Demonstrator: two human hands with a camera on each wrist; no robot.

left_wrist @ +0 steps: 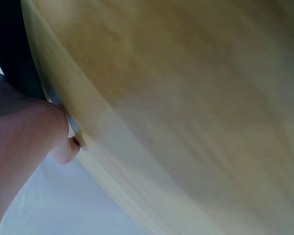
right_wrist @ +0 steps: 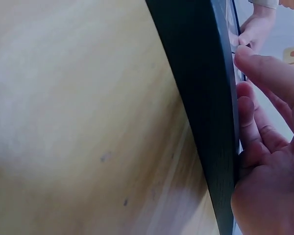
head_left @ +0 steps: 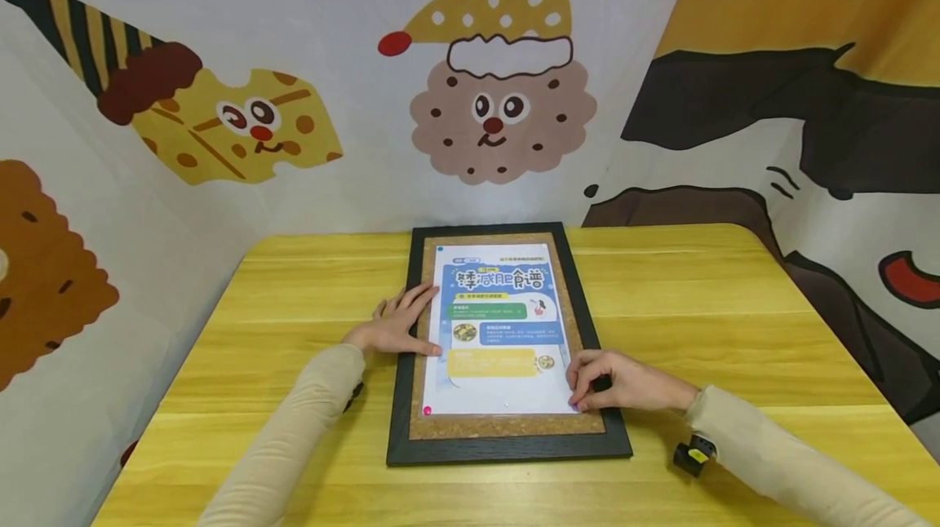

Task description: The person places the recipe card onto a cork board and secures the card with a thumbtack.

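A printed sheet (head_left: 507, 392) with Chinese text lies on a cork board (head_left: 507, 427) in a black frame (head_left: 507, 451). My left hand (head_left: 396, 325) rests spread over the frame's left side, its fingertips and thumb touching the sheet's left edge. At the sheet's lower right corner my right hand (head_left: 624, 380) pinches a small push pin (head_left: 574, 407), mostly hidden by the fingertips; a purplish bit shows. A pink push pin (head_left: 427, 410) sits at the lower left corner, a blue push pin (head_left: 440, 249) at the upper left. In the right wrist view, curled fingers (right_wrist: 267, 73) hang over the frame's edge.
The board lies flat on a yellow wood-grain table (head_left: 308, 282), its far end near the wall. A cloth with cartoon figures (head_left: 503, 119) covers the wall behind. A black wrist device (head_left: 692, 456) is strapped by the right sleeve.
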